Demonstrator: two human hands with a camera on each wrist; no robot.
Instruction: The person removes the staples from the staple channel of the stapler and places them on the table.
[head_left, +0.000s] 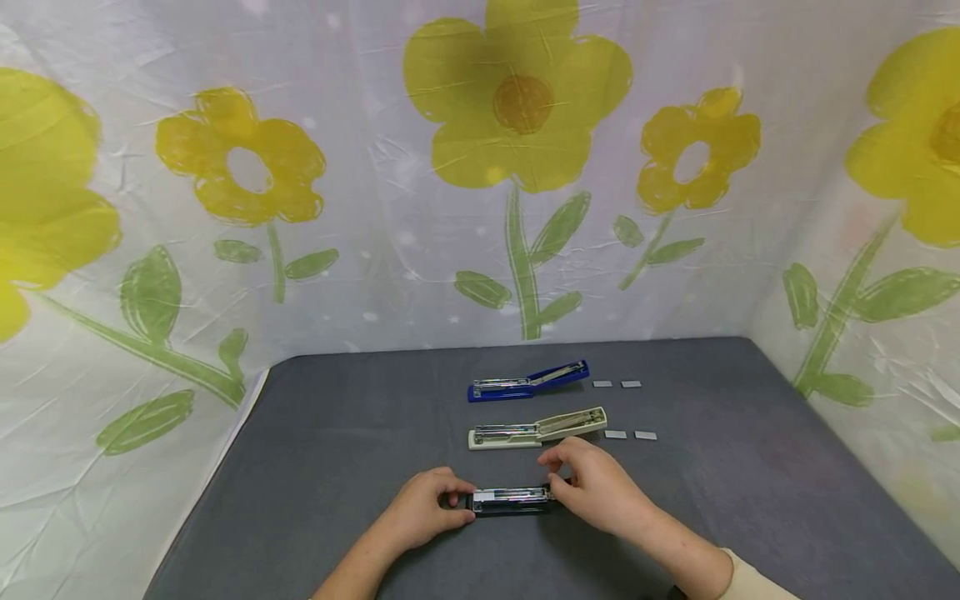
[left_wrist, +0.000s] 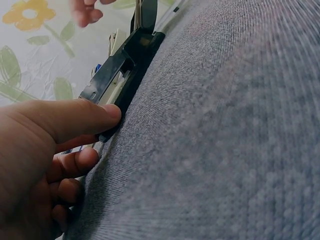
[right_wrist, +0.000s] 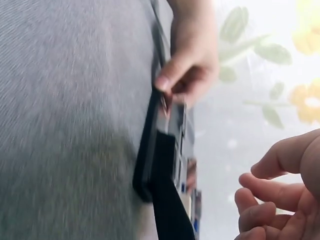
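Note:
A black stapler [head_left: 513, 502] lies on the table with its top cover swung back, baring the metal staple channel. At its left end my left hand [head_left: 420, 512] pinches the base between thumb and fingers; the left wrist view shows that thumb [left_wrist: 85, 120] on the black base. My right hand [head_left: 596, 487] hovers by the stapler's right end, covering part of it in the head view. In the right wrist view its loosely bent fingers [right_wrist: 272, 195] stand apart from the stapler [right_wrist: 167, 160], thumb and index tips close together, with nothing visible between them.
Behind the black stapler lie an opened cream stapler [head_left: 536, 429] and, farther back, an opened blue stapler [head_left: 528, 382]. Small pale staple strips [head_left: 615, 435] lie to the right of each. A flower-printed curtain [head_left: 375, 250] borders the grey table [head_left: 337, 417].

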